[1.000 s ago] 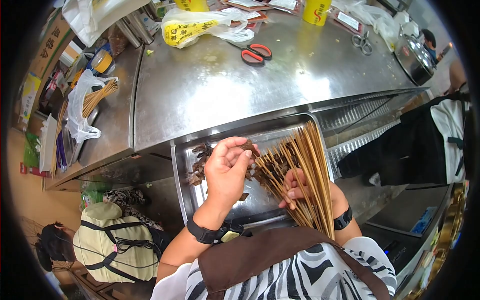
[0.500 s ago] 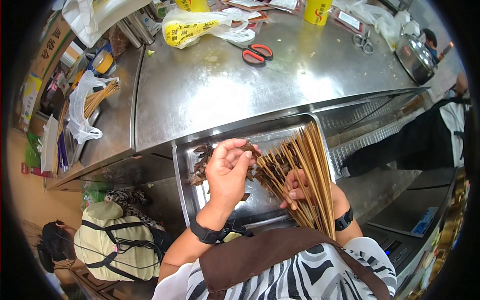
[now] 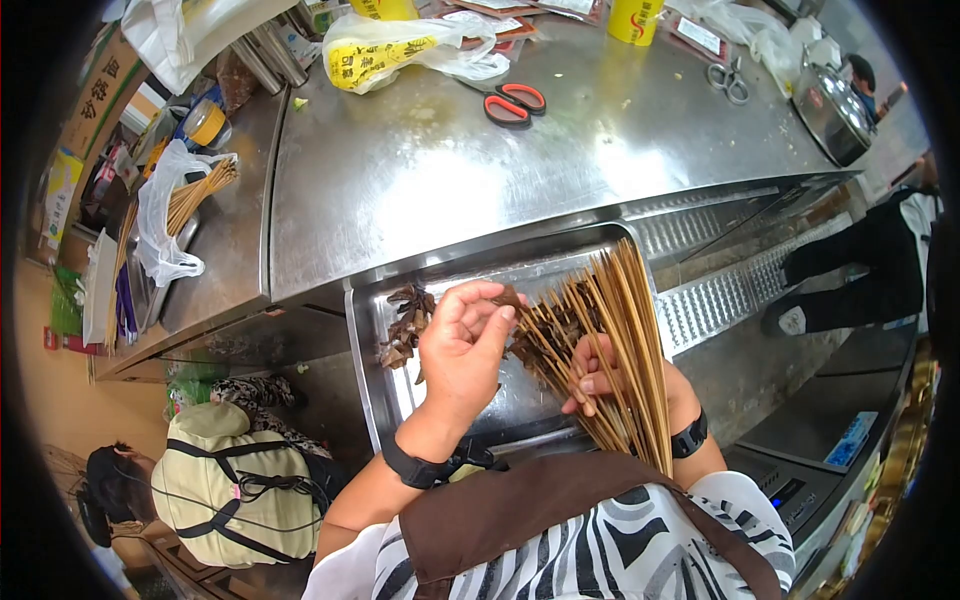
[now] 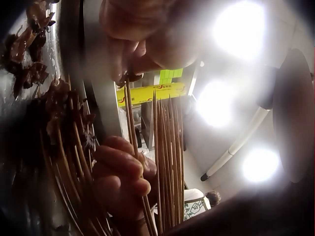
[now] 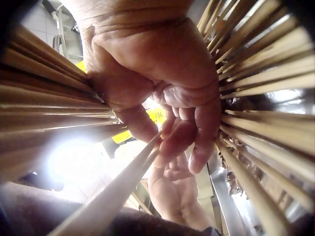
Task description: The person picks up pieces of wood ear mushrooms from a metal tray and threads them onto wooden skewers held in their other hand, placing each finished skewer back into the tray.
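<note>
Over the tray (image 3: 360, 335), left hand (image 3: 462, 348) pinches a meat piece (image 3: 506, 297) at one skewer's tip; right hand (image 3: 597, 380) grips the fanned skewers (image 3: 625, 310). Likely best: brace that skewer steady; push the meat on centred, fingertips off the point.

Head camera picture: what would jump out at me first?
A big fan of bamboo skewers, gripped by the right hand at the bottom middle, some loaded with dark meat. Beside it, the left hand pinches a meat piece over a steel tray. Up on the shiny counter lie red scissors.
</note>
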A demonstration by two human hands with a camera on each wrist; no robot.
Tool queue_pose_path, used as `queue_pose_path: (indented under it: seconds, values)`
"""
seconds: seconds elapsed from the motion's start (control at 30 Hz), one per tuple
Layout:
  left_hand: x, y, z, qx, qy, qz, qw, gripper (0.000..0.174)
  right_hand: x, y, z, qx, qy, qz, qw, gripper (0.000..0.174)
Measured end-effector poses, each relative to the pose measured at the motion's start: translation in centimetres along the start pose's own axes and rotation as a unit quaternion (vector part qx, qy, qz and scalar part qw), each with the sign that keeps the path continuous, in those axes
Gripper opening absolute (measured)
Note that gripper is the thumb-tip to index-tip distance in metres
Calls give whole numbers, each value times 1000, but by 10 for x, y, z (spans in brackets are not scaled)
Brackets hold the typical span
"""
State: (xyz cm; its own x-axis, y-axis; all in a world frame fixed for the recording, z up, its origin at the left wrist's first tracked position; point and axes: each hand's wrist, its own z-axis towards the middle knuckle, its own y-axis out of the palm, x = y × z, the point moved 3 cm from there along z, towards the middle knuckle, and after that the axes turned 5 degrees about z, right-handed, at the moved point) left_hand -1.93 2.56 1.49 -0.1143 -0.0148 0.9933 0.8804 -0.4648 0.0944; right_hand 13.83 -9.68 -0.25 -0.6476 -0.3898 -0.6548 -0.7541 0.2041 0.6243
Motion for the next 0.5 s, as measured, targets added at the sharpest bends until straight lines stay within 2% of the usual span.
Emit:
queue_pose_path:
  seconds: [0.17, 0.27, 0.37, 0.43, 0.5]
  values:
    - [-3, 5, -4, -24, 6, 7, 1000, 24, 0, 0, -1, 0, 0, 1, 1000, 12]
    - [-3, 4, -1, 15, -19, 2, 1000, 24, 0, 2, -1, 1, 1, 4, 1000, 15]
    - [-11, 1, 3, 23, -66, -30, 997, 20, 1, 0, -1, 1, 0, 2, 1000, 15]
    - [-18, -1, 4, 15, -142, -76, 987, 17, 0, 0, -1, 9, 2, -1, 1000, 16]
    - [-15, 0, 4, 17, -165, -80, 983, 16, -1, 3, -2, 13, 3, -2, 1000, 16]
